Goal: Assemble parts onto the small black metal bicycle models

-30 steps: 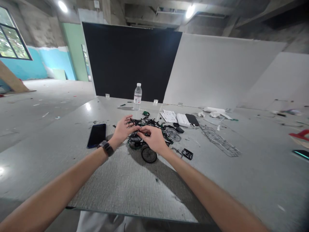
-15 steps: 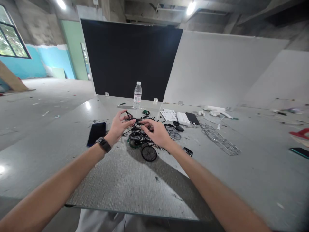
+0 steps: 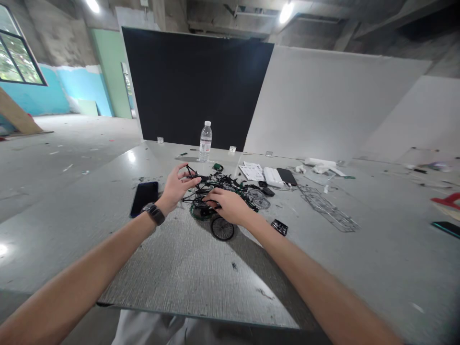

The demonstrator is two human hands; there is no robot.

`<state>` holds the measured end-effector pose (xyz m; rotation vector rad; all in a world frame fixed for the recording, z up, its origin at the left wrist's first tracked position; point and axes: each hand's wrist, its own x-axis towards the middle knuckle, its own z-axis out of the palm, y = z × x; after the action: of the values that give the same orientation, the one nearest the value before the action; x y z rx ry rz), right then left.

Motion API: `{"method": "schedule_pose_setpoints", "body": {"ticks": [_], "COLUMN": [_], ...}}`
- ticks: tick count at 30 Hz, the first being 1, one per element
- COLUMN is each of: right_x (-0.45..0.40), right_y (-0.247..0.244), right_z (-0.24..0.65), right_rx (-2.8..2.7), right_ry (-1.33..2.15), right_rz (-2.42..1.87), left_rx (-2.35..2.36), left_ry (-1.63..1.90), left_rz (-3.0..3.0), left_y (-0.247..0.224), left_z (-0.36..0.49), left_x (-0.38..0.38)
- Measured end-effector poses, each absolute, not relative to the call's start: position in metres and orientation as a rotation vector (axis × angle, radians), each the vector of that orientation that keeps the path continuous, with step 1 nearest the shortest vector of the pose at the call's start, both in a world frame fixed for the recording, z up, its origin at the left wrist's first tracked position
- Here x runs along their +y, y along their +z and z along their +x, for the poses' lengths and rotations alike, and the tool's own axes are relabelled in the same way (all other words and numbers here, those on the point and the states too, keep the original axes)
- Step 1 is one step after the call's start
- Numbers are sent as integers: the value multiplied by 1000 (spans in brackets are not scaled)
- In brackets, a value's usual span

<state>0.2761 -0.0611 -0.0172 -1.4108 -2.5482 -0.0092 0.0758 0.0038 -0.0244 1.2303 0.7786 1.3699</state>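
My left hand (image 3: 177, 186), with a dark watch (image 3: 154, 213) on the wrist, is closed on a thin black model bicycle frame (image 3: 191, 170), held between thumb and fingers. Lower and to the right, my right hand (image 3: 226, 203) reaches into a heap of small black model bicycle parts (image 3: 201, 194). Its fingertips are drawn together among the parts, and what they pinch, if anything, is hidden. A black spoked wheel (image 3: 222, 228) lies just below this hand. Grey spoked wheel pieces (image 3: 258, 198) lie to its right.
A phone (image 3: 144, 199) lies left of the heap. Behind stands a water bottle (image 3: 205, 142). Printed sheets (image 3: 252, 171), a white box (image 3: 273, 177) and a grey parts frame (image 3: 327, 209) lie to the right. A small black tray (image 3: 279, 227) is near my right forearm.
My right hand has moved down and slightly left, away from the held frame to the parts below it. My left hand stays in place with the frame.
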Motion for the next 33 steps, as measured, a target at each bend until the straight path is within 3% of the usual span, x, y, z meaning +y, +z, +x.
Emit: {"method": "schedule_pose_setpoints", "body": {"ticks": [7,15,23,33], "right_x": [-60,-55,-41,-34], "right_y": [-20,-16,6,15], "right_z": [271,279,333,376], "right_rx": [-2553,-2436,-2200,-2115], "right_ry": [-137,-20,-102,57], "right_rz": [-1543,-1560,-1892,-1858], "left_rx": [797,822,827,875], "left_ry": [1364,1339,1337,1325], "left_rz": [1287,1308,1283,1295], "left_y": [-28,-26,-21,-19], "left_z": [76,74,73,74], "left_x": [7,5,1,-1]}}
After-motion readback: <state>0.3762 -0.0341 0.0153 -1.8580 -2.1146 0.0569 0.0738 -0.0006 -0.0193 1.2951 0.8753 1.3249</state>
